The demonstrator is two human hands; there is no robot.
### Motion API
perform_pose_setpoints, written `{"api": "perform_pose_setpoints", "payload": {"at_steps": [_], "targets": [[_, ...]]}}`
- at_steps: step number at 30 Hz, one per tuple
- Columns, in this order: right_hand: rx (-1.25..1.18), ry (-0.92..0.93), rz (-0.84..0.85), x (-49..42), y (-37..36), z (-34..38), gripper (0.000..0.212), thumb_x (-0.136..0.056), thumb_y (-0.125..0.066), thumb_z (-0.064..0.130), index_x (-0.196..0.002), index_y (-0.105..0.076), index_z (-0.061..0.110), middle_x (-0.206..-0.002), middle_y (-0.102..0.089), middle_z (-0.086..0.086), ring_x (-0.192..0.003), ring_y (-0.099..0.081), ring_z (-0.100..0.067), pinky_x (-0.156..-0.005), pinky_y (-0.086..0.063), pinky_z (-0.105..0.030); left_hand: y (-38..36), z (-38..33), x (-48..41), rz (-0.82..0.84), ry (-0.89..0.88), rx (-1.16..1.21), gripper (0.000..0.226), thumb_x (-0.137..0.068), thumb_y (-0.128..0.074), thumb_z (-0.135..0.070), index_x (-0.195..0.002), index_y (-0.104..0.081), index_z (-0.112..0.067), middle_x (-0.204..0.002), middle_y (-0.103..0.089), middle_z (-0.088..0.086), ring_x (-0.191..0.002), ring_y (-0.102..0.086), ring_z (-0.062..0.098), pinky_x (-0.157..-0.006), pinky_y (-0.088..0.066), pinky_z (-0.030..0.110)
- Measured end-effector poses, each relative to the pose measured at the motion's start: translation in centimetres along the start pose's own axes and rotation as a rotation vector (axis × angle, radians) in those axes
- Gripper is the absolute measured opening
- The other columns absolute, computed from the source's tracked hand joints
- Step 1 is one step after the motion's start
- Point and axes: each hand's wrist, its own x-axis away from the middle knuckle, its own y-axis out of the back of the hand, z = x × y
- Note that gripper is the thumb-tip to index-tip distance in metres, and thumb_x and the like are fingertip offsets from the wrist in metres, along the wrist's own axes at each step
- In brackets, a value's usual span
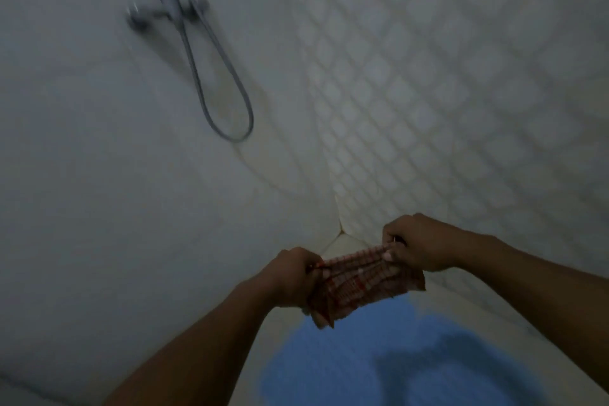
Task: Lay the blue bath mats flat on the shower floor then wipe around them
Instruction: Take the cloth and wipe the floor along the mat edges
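A blue bath mat lies on the pale shower floor at the bottom of the view, with a dark shadow across its right part. Above it, both my hands hold a red-and-white checked cloth stretched between them. My left hand grips the cloth's left end and my right hand grips its right end. The cloth hangs in the air near the corner where the two walls meet. The picture is dim and blurred.
A plain white wall on the left carries a chrome shower mixer with a looping grey hose. The right wall has small diamond-set tiles. The walls meet in a corner just beyond my hands.
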Motion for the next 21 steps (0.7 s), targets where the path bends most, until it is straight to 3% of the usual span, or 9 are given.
{"api": "perform_pose_setpoints", "payload": {"at_steps": [4,6,9,14,17,21], "targets": [[0.062,0.000,0.032,4.7,16.0,6.3,0.023,-0.090,-0.064,0.042,-0.072,-0.050,0.036,-0.098,-0.053,0.006,-0.091,-0.056,-0.017,-0.073,-0.041,-0.027,14.3,-8.1,3.9,0.026,-0.009,-0.010,0.023,-0.102,-0.054,-0.028,-0.082,-0.062,-0.022,-0.080,-0.069,0.007,-0.077,-0.071,0.026,-0.077,-0.062,0.039],[0.095,0.005,0.024,7.1,22.9,9.0,0.018,-0.090,-0.064,0.042,-0.077,-0.053,0.035,-0.101,-0.056,0.005,-0.092,-0.059,-0.018,-0.075,-0.046,-0.028,20.5,-11.9,5.7,0.027,-0.019,-0.014,0.021,-0.102,-0.056,-0.030,-0.085,-0.066,-0.022,-0.082,-0.070,0.007,-0.076,-0.071,0.025,-0.078,-0.062,0.037],[0.141,-0.007,-0.004,10.9,31.2,12.0,0.014,-0.090,-0.064,0.043,-0.087,-0.062,0.030,-0.105,-0.064,-0.001,-0.087,-0.070,-0.024,-0.077,-0.060,-0.042,27.5,-17.1,8.0,0.015,-0.067,-0.109,0.022,-0.102,-0.056,-0.033,-0.104,-0.073,-0.019,-0.089,-0.066,0.002,-0.081,-0.063,0.018,-0.078,-0.052,0.030],[0.204,-0.005,-0.079,16.7,40.8,14.8,0.016,-0.094,-0.062,0.038,-0.091,-0.064,0.022,-0.097,-0.070,-0.006,-0.052,-0.063,-0.017,-0.058,-0.056,-0.033,34.5,-23.8,11.0,-0.075,-0.122,-0.158,0.025,-0.101,-0.059,-0.035,-0.111,-0.074,-0.018,-0.088,-0.063,-0.001,-0.085,-0.059,0.018,-0.080,-0.046,0.028],[0.219,-0.017,-0.105,19.5,44.3,15.2,0.017,-0.096,-0.061,0.037,-0.095,-0.065,0.020,-0.099,-0.069,-0.006,-0.055,-0.063,-0.018,-0.062,-0.058,-0.036,36.9,-26.9,12.2,-0.122,-0.146,-0.158,0.025,-0.100,-0.060,-0.035,-0.113,-0.074,-0.019,-0.080,-0.061,-0.007,-0.082,-0.060,0.017,-0.080,-0.049,0.030],[0.233,-0.040,-0.140,23.1,47.6,15.2,0.015,-0.097,-0.060,0.036,-0.094,-0.063,0.021,-0.097,-0.067,-0.005,-0.060,-0.065,-0.018,-0.061,-0.059,-0.034,38.8,-31.0,13.1,-0.146,-0.181,-0.193,0.024,-0.100,-0.059,-0.035,-0.115,-0.074,-0.023,-0.091,-0.064,-0.004,-0.086,-0.061,0.016,-0.083,-0.049,0.030]]}}
